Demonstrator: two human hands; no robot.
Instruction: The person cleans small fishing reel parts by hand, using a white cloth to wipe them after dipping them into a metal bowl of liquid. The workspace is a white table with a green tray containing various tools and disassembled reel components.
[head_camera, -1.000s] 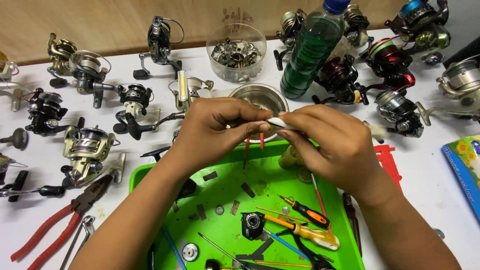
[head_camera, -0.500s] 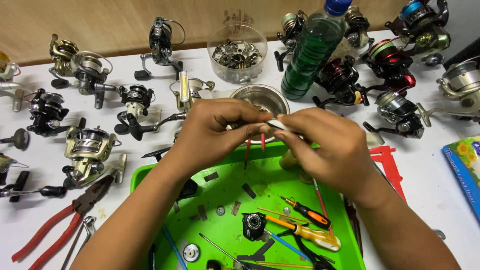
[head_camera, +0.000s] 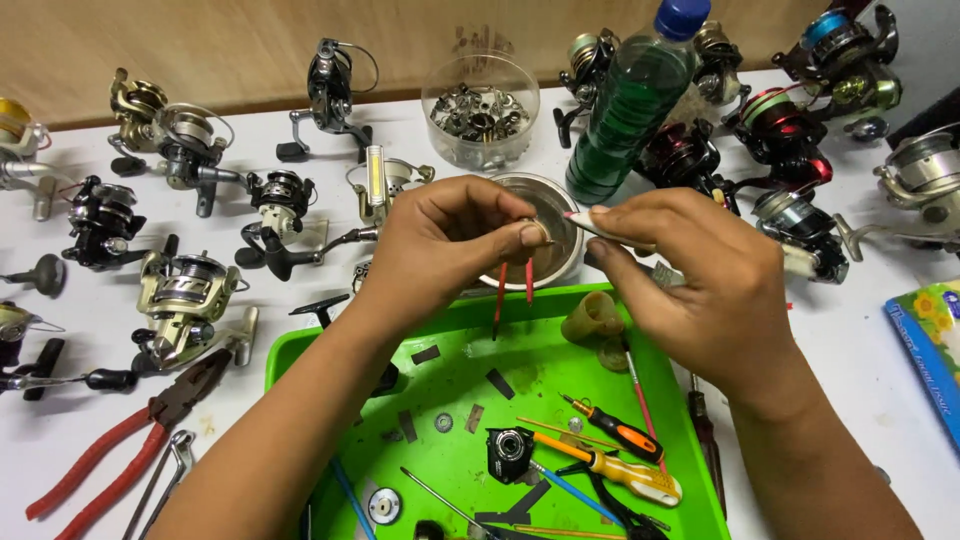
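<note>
Pinching hard, your left hand (head_camera: 445, 240) had its thumb and fingertips closed down narrow on a tiny part (head_camera: 543, 234) that was too small for me to make out, with two thin red-tipped prongs (head_camera: 512, 292) hanging down from under the fingers. Your right hand (head_camera: 690, 275) was curled around a slim white brush-like tool (head_camera: 612, 228), gripped between thumb and forefinger, and its tip sat right at that little part, touching or as good as. Both hands met above the far edge of the green tray (head_camera: 300, 350), just in front of the small metal bowl (head_camera: 548, 215). Wrists were bent in toward each other, forearms coming up from the bottom of the frame, left one crossing the tray's left corner, right one along its right side. Down in the tray you had an orange-handled screwdriver (head_camera: 622, 435), a yellow-handled one (head_camera: 625, 475) and a small black reel part (head_camera: 510, 452). Red pliers (head_camera: 120, 445) lay on the white table off to the left, a green bottle (head_camera: 630, 110) and a clear tub of metal bits (head_camera: 480, 110) stood behind the bowl, and fishing reels (head_camera: 185, 290) were scattered all around.
</note>
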